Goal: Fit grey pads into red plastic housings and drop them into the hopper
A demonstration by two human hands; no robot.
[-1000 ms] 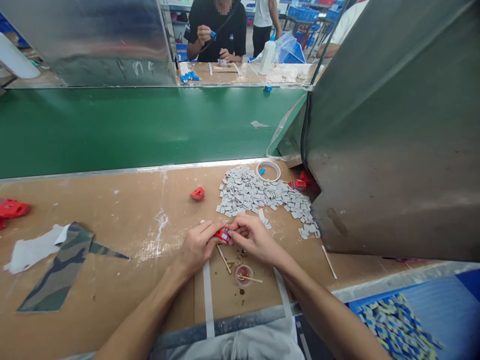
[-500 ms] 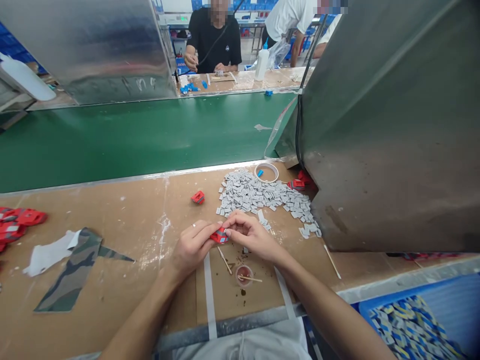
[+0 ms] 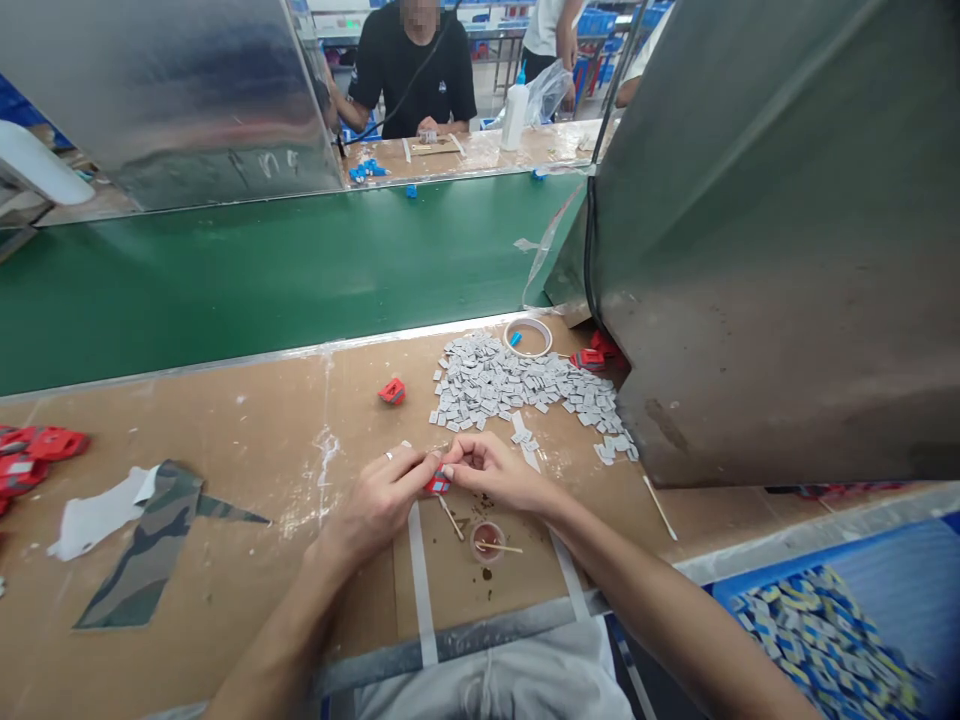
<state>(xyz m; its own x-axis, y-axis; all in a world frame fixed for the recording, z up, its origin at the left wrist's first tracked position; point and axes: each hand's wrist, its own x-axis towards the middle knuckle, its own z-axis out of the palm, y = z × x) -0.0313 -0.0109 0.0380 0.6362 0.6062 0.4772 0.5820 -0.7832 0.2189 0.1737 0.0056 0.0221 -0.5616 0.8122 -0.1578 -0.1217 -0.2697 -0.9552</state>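
Observation:
A small red plastic part (image 3: 437, 484) sits pinched between both hands just above the brown worktop (image 3: 247, 470). My left hand (image 3: 379, 497), with a ring on one finger, grips its left side. My right hand (image 3: 495, 470) presses fingertips on its right side and top. Just below the hands stand a small round cap with brown glue (image 3: 487, 541) and a thin wooden stick (image 3: 450, 518). A heap of several small grey pieces (image 3: 517, 385) lies behind the hands.
Another red part (image 3: 392, 391) lies left of the heap, more red parts (image 3: 34, 455) at the far left. A tape ring (image 3: 529, 336), camouflage cloth (image 3: 142, 545), a grey metal hood (image 3: 772, 250), a green conveyor belt (image 3: 262, 260) and a blue bin (image 3: 832, 630) surround me. A person works across the belt.
Both hands stay on the red part and shift slightly; the fingers have re-gripped it. The view has tilted a little.

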